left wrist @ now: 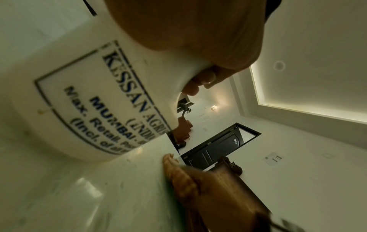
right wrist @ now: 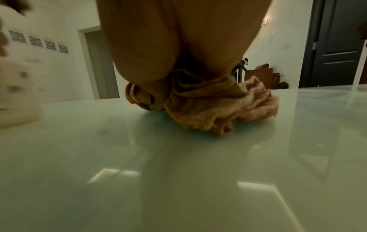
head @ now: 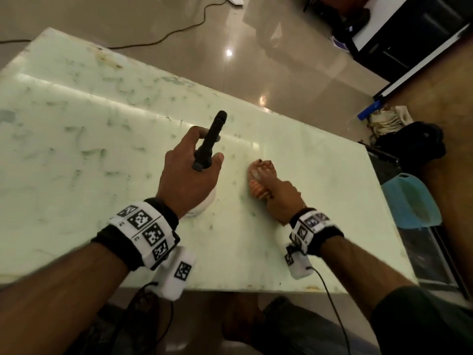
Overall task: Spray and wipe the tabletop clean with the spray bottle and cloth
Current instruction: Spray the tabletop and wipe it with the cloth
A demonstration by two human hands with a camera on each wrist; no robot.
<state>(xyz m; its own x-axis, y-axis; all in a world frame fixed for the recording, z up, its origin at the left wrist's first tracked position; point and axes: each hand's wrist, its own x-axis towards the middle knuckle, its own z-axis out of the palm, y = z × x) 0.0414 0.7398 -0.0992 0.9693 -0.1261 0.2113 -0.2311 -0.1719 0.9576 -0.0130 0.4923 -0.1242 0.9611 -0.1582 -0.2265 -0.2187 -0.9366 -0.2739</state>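
Observation:
My left hand (head: 189,172) grips the black trigger head of the spray bottle (head: 211,139), nozzle pointing away over the pale green glass tabletop (head: 89,139). The bottle's white body (left wrist: 83,97) carries a blue printed label and sits low by the tabletop; whether it touches I cannot tell. To its right, my right hand (head: 280,198) clutches a bunched orange-pink cloth (head: 259,179) and presses it onto the glass. The crumpled cloth (right wrist: 234,109) bulges out below my palm. Grey-green smears cover the left half of the tabletop.
The table's near edge (head: 230,290) runs just below my wrists. A cable (head: 166,37) lies on the tiled floor beyond the far edge. On the right stand a blue plastic container (head: 409,198), dark bags (head: 412,142) and black furniture (head: 399,34).

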